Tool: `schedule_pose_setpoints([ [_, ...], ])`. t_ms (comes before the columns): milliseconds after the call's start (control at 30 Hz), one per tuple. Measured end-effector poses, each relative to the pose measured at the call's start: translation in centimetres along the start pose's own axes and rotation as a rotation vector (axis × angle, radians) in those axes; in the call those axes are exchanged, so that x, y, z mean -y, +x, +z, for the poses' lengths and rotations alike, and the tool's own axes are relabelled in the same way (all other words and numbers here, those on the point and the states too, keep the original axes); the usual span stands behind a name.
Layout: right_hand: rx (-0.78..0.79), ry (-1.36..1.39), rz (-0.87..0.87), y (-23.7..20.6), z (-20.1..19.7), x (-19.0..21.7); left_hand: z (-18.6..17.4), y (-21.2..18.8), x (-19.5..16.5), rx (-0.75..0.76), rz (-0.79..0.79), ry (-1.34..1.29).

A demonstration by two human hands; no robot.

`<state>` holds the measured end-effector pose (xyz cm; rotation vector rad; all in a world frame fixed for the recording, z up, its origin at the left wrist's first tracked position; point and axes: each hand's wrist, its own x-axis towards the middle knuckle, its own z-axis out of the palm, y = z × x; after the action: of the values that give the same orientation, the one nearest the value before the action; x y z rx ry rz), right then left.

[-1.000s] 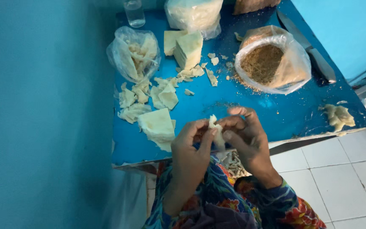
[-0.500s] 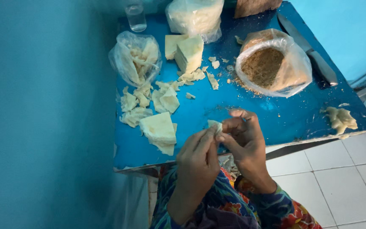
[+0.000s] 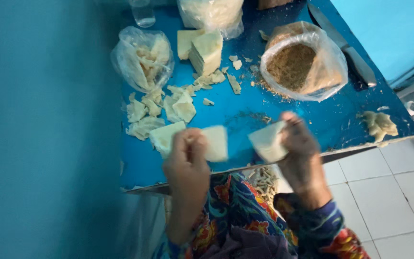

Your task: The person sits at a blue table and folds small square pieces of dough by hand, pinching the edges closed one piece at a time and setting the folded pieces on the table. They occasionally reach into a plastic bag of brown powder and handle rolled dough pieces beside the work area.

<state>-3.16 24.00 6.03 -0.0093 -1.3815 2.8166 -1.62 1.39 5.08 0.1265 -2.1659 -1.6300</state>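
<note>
1. The blue table [image 3: 245, 112] is filling most of the view, with its near edge running just above your lap.
2. A clear bag of brown crumbs [image 3: 303, 62] is sitting open at the far right of the table, with crumbs spilling beside it.
3. A clear bag of pale scraps [image 3: 142, 57] is lying at the far left; loose pale scraps [image 3: 164, 108] are spreading from it toward you.
4. A stack of pale square sheets [image 3: 206, 48] is resting between the two bags.
5. A knife [image 3: 346, 45] is lying along the right edge, behind the crumb bag.
6. Your left hand [image 3: 188, 160] is pinching one pale square sheet [image 3: 215, 143] between thumb and fingers, holding it above the near table edge.
7. Your right hand [image 3: 299, 144] is gripping a second pale sheet [image 3: 268, 142], which is folding slightly in the fingers.
8. Your hands are being held apart, each closed on its own sheet; the two sheets are not touching.
9. A small pale lump [image 3: 379, 123] is sitting alone at the near right corner.
</note>
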Motion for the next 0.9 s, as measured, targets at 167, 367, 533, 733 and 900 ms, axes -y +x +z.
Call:
schedule_pose_setpoints([
  [167, 0.029, -0.756, -0.525, 0.4, -0.1, 3.7, -2.6, 1.7, 0.5, -0.211, 0.367, 0.561],
  [367, 0.496, -1.511, -0.767, -0.6, 3.7, 0.3, 0.1, -0.4, 0.7, 0.116, 0.714, 0.596],
  [533, 0.071, -1.252, -0.315, -2.4, -0.5, 2.7, 1.5, -1.0, 2.4, 0.416, 0.877, 0.582],
  [733, -0.294, -1.627, -0.692, -4.4, -8.2, 6.0, 1.7, -1.3, 3.6, 0.515, 0.946, 0.497],
  [900, -0.527, -2.040, -0.765, -6.5, -14.0, 8.0, 1.5, -1.9, 3.1, 0.530, 0.903, 0.532],
])
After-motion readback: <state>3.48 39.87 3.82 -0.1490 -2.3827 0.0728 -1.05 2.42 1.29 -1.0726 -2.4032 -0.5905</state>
